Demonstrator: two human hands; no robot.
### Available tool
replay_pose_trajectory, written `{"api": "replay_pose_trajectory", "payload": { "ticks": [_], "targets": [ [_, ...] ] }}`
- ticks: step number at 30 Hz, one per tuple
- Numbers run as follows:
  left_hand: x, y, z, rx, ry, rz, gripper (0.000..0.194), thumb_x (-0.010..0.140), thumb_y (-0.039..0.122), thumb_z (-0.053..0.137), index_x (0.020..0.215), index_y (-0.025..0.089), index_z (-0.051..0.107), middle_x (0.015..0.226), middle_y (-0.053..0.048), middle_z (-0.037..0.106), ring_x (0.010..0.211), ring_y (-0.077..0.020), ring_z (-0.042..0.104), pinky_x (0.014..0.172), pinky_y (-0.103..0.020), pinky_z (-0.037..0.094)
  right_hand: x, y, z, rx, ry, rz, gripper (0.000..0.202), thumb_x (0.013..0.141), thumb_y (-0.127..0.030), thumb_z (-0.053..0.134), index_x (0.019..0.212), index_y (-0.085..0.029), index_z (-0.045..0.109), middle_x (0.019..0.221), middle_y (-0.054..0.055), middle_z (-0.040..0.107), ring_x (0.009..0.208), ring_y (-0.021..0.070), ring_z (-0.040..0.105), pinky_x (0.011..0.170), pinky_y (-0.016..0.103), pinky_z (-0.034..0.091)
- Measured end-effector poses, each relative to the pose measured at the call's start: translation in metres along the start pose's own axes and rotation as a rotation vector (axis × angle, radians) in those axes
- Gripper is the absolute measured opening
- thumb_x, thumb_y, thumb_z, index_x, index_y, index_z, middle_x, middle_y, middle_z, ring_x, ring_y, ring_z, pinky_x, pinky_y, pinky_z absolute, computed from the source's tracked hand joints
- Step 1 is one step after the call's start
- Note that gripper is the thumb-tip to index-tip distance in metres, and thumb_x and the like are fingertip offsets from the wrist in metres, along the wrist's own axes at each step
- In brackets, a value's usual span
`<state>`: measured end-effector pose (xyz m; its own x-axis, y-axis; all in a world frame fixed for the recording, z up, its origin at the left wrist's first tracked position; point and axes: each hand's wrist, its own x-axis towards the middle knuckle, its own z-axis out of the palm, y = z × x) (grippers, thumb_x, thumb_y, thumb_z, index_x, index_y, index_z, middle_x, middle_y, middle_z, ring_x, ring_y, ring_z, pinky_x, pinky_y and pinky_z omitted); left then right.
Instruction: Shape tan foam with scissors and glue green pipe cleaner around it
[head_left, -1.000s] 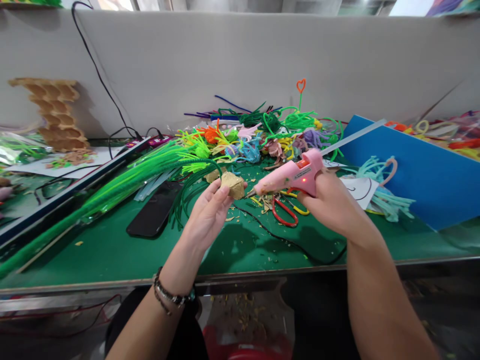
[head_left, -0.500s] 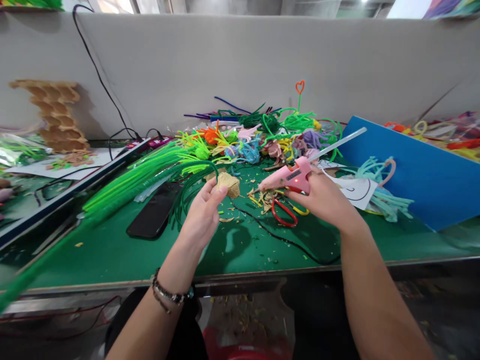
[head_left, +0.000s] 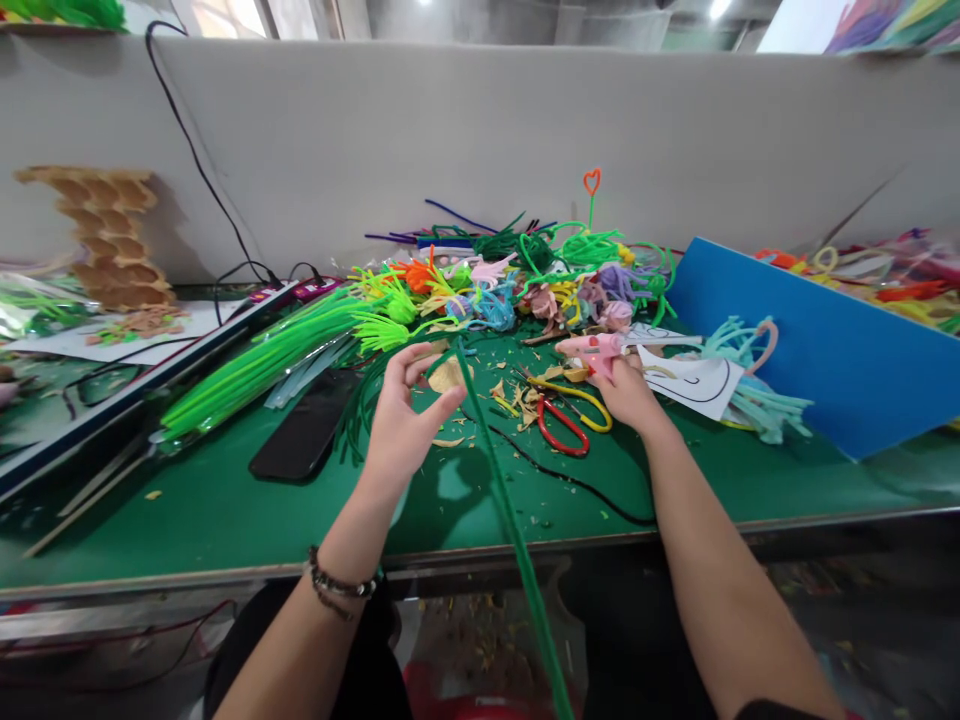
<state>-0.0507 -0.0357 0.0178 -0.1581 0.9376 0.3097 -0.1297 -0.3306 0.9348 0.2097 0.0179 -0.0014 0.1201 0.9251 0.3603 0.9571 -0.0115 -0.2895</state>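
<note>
My left hand (head_left: 401,415) is curled around a small tan cup-shaped piece (head_left: 448,374), which looks cut from moulded pulp. A long dark green pipe cleaner (head_left: 499,480) runs from that piece down toward me, past the table edge. My right hand (head_left: 630,395) has its fingers around the handle of a pink glue gun (head_left: 596,350), low over the table and pointing left. A clear glue stick juts from its back. Just in front of it lie scissors (head_left: 564,428) with red and yellow handles, among tan scraps (head_left: 525,405).
A black phone (head_left: 300,430) and bundled green pipe cleaners (head_left: 255,375) lie at left. Behind is a heap of coloured pipe cleaners (head_left: 495,290). A blue board (head_left: 817,350) leans at right, by a drawn-on paper (head_left: 694,385). A black cord (head_left: 562,475) crosses the table.
My right hand has lowered the glue gun away from the tan piece toward the table. The long green pipe cleaner has swung from the left side to the middle.
</note>
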Motion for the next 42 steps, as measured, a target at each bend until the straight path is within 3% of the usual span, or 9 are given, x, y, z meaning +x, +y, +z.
{"api": "replay_pose_trajectory", "payload": {
  "ticks": [6,12,15,17,20,23,26,30,42],
  "targets": [
    [-0.004,0.005,-0.001,0.249,0.009,0.254,0.052,0.063,0.017,0.071,0.108,0.023,0.044,0.1,-0.004,0.063,0.099,-0.0187,0.053,0.09,-0.032,0.033,-0.009,-0.012,-0.016,-0.15,-0.058,0.05,0.036,0.079,-0.025,0.043,0.104,-0.001,0.053,0.106,0.025,0.051,0.103,0.0332,0.048,0.081,0.04,0.041],
    [-0.006,0.001,-0.004,0.735,0.103,0.654,0.061,0.066,0.026,0.071,0.117,0.022,0.038,0.101,-0.005,0.066,0.098,-0.0235,0.053,0.087,-0.039,0.029,-0.022,-0.03,-0.045,-0.264,-0.123,0.135,0.044,0.086,-0.041,0.033,0.097,-0.007,0.06,0.097,0.022,0.059,0.087,0.0326,0.057,0.067,0.04,0.043],
    [-0.007,0.002,-0.004,0.833,0.105,0.769,0.062,0.068,0.03,0.07,0.119,0.022,0.036,0.1,-0.006,0.067,0.091,-0.0226,0.054,0.083,-0.037,0.029,-0.029,-0.04,-0.062,-0.356,-0.079,0.131,0.042,0.086,-0.038,0.036,0.102,-0.006,0.058,0.105,0.024,0.057,0.099,0.037,0.052,0.068,0.041,0.043],
    [-0.007,0.003,-0.004,0.839,0.115,0.814,0.062,0.069,0.031,0.069,0.12,0.022,0.034,0.1,-0.006,0.067,0.088,-0.0225,0.054,0.081,-0.037,0.029,-0.034,-0.048,-0.073,-0.294,-0.012,0.061,0.036,0.085,-0.032,0.041,0.101,-0.005,0.058,0.104,0.024,0.057,0.102,0.0364,0.05,0.071,0.041,0.043],
    [-0.009,0.005,-0.003,0.826,0.133,0.869,0.063,0.07,0.03,0.069,0.121,0.024,0.034,0.099,-0.005,0.068,0.087,-0.0223,0.053,0.08,-0.036,0.029,-0.044,-0.064,-0.086,0.134,0.031,-0.094,0.025,0.084,-0.034,0.043,0.094,-0.016,0.057,0.097,0.012,0.06,0.086,0.0233,0.058,0.071,0.036,0.044],
    [-0.011,0.005,-0.004,0.806,0.169,0.941,0.062,0.07,0.029,0.069,0.122,0.025,0.035,0.098,-0.004,0.067,0.087,-0.022,0.053,0.079,-0.035,0.03,-0.059,-0.084,-0.091,0.635,-0.127,-0.289,0.025,0.084,-0.042,0.042,0.088,-0.02,0.052,0.086,0.005,0.059,0.08,0.0156,0.058,0.067,0.028,0.047],
    [-0.013,0.005,-0.005,0.76,0.212,0.983,0.058,0.07,0.03,0.069,0.12,0.028,0.039,0.098,-0.002,0.066,0.087,-0.022,0.052,0.078,-0.035,0.031,-0.075,-0.101,-0.09,0.9,-0.27,-0.348,0.025,0.082,-0.044,0.046,0.09,-0.02,0.046,0.084,0.001,0.053,0.067,0.0093,0.056,0.058,0.022,0.047],
    [-0.016,0.005,-0.007,0.734,0.239,1.018,0.059,0.071,0.034,0.067,0.124,0.03,0.039,0.096,-0.003,0.064,0.084,-0.022,0.047,0.075,-0.034,0.034,-0.087,-0.112,-0.089,0.914,-0.339,-0.368,0.022,0.081,-0.036,0.052,0.096,-0.024,0.043,0.079,-0.005,0.05,0.045,0.0018,0.041,0.039,0.016,0.035],
    [-0.017,0.012,-0.004,0.788,0.298,1.044,0.038,0.071,0.044,0.065,0.103,0.025,0.06,0.077,-0.001,0.066,0.069,-0.0179,0.047,0.067,-0.031,0.036,-0.083,-0.111,-0.094,0.745,-0.261,-0.41,0.009,0.083,-0.025,0.048,0.076,-0.02,0.051,0.066,-0.004,0.054,0.055,0.0059,0.046,0.047,0.019,0.036]
  ]
}}
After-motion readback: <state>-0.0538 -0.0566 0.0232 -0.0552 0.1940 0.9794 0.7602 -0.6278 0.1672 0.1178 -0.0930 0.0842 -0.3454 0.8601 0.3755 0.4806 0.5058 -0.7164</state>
